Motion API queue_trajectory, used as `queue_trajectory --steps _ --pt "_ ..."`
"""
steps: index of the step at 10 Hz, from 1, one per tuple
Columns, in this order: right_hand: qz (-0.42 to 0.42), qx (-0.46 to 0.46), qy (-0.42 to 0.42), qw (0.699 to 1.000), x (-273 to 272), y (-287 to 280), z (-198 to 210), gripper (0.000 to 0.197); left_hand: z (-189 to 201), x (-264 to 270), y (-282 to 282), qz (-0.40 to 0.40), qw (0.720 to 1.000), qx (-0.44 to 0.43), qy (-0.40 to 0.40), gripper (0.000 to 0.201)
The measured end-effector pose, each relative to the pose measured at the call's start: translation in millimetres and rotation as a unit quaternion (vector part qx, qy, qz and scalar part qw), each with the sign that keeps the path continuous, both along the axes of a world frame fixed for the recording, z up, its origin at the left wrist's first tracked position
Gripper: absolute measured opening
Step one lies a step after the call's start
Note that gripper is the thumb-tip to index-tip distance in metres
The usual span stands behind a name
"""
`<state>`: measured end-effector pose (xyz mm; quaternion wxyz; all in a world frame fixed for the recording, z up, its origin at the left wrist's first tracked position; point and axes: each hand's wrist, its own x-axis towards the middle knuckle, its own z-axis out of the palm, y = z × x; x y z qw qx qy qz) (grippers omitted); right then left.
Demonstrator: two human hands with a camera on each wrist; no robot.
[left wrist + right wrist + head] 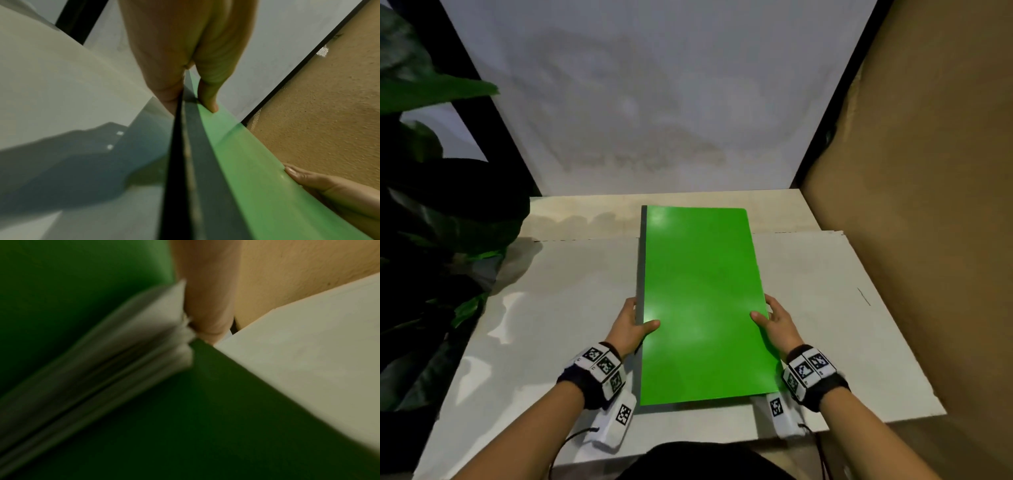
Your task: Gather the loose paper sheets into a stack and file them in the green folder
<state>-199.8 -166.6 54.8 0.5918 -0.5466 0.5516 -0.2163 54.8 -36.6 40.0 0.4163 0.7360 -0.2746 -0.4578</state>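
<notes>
The green folder (702,301) is closed, so its cover hides the paper sheets (131,353) from the head camera; only the right wrist view shows their edges, strongly blurred. Under the folder's long sides, the fingers of both hands are hidden.

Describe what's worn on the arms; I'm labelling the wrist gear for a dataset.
Both forearms are bare, no sleeves. Each wrist carries a dark band with white blocks bearing black-and-white square tags: left band, right band. A white tagged unit hangs below each wrist, with thin black cables trailing toward the body.
</notes>
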Motion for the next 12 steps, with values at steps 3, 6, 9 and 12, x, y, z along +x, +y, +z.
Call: queue_trajectory --steps 3,6,9,12 --pt "0.045 -0.018 0.133 0.99 -41 -59 -29 0.054 -17 -54 -45 -0.023 0.993 0.078 -0.087 0.071" --pt "0.205 -0.05 0.291 0.933 -53 -77 -43 0.052 -24 -81 -56 -0.12 0.939 0.225 -0.232 0.065" --pt "0.208 -0.056 0.361 0.908 -48 -72 -45 0.05 -29 -86 -57 -0.091 0.936 0.226 -0.253 0.062" --pt "0.167 -0.057 0.358 0.917 -49 -68 -28 0.051 5 -71 -65 -0.159 0.929 0.252 -0.22 0.07"
